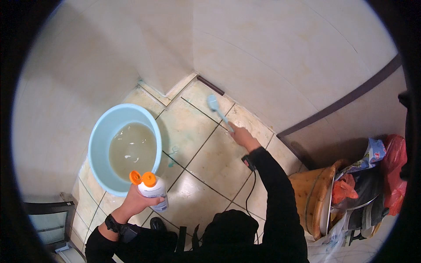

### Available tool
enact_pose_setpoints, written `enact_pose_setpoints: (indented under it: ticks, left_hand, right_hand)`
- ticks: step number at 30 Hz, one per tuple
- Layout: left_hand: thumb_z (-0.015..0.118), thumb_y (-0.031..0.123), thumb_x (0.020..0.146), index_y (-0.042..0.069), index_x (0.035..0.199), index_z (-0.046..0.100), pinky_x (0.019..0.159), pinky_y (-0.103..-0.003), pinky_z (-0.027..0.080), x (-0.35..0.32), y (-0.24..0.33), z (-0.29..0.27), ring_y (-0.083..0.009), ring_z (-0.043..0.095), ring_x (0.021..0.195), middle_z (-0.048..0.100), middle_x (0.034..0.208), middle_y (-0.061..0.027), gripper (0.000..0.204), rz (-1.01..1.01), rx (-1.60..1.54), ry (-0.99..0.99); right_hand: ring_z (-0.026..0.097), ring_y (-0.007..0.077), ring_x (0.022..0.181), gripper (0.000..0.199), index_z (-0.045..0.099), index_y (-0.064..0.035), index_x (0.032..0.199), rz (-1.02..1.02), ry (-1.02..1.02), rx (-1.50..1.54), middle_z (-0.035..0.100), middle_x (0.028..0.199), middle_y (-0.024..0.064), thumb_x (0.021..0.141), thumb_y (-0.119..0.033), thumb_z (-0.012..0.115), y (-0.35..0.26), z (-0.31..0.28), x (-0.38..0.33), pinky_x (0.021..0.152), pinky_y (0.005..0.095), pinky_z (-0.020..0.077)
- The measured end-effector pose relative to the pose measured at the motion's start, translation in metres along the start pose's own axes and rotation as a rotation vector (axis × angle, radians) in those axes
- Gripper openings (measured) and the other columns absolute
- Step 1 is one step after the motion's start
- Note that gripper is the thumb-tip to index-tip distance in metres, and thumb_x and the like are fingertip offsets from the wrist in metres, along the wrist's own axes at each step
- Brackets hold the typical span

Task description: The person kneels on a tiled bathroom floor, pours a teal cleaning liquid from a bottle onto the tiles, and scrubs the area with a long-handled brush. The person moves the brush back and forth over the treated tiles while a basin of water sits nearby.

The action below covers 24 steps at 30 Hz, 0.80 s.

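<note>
My left hand (137,201) is wrapped round a white bottle (154,193) whose orange flip cap (143,178) stands open. The bottle is tilted and sits over the near rim of a light blue basin (97,171). Cloudy greyish water (133,147) fills the lower part of the basin. Out ahead, my right hand (242,135) grips the handle of a light blue brush (214,103). The brush head is near the wall at the tiled floor; whether it touches the tiles I cannot tell.
Beige floor tiles (215,162) with dark joints carry greenish smears by the basin. A dark strip (210,85) lies along the wall foot. At right stands a wooden bucket (310,197) beside red bags (395,160). A dark-framed object (49,219) is at lower left.
</note>
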<state>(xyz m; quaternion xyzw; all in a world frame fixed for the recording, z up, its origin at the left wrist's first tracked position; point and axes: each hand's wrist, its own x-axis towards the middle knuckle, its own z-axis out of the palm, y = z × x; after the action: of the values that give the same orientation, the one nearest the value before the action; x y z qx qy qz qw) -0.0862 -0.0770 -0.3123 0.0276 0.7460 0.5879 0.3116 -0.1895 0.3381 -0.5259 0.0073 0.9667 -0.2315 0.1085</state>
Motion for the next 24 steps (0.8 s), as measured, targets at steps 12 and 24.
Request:
enact_pose_setpoints:
  ticks: [12,24]
  left_hand:
    - [0.077,0.006,0.06,0.003,0.097,0.057,0.081,-0.032,0.048,-0.02,0.007,-0.016,-0.0161,0.061,0.089,0.064,0.096,-0.0076,0.042,-0.112,-0.087,0.103]
    - [0.081,0.013,0.052,0.003,0.103,0.044,0.079,-0.038,0.049,-0.076,-0.015,-0.027,-0.027,0.061,0.09,0.062,0.092,-0.0151,0.064,-0.233,-0.2,0.541]
  right_hand:
    - [0.058,0.0351,0.074,0.057,0.027,-0.0144,0.137,-0.108,-0.328,-0.045,0.057,0.085,0.0185,0.087,-0.03,0.048,-0.051,0.1,-0.094,0.061,0.0462,0.0471]
    - [0.05,0.0317,0.104,0.035,0.048,-0.0006,0.115,-0.122,0.393,-0.284,0.051,0.117,0.0139,0.081,-0.008,0.045,0.014,0.044,0.226,0.087,0.0415,0.0427]
